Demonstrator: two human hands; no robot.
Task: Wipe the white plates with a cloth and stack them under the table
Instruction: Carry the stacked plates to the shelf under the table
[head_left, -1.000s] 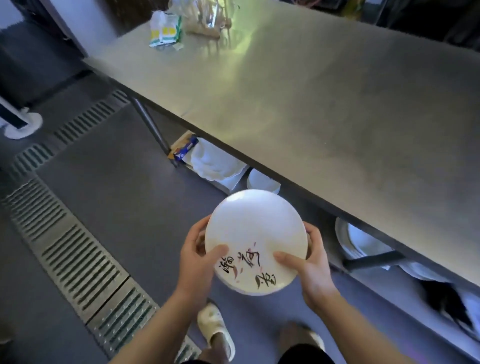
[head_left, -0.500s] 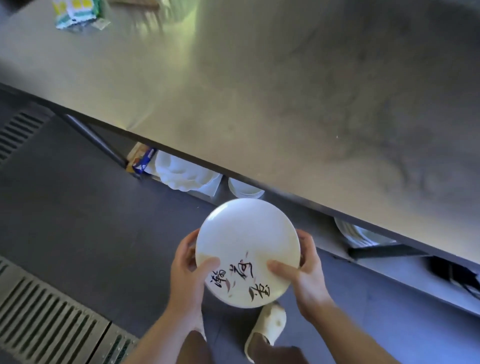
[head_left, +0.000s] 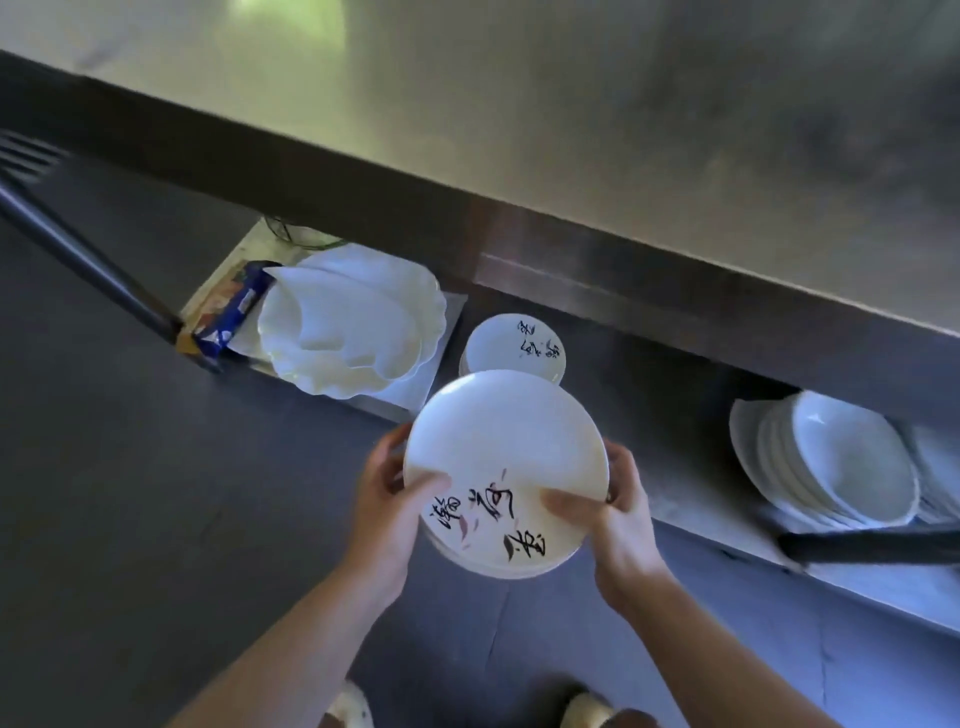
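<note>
Both hands grip plate — above shelf stack.

Both forearms are bare from the bottom edge up to the wrists, with no sleeves, watch, bracelet or gloves in sight. The left hand and the right hand are bare too, and no rings show on the fingers that can be seen. At the bottom edge two light, cream-coloured shoes peek in: the left shoe and the right shoe, both soft-looking and rounded at the toe. A bit of dark clothing shows just beside the right shoe, too cropped to tell what it is.
</note>
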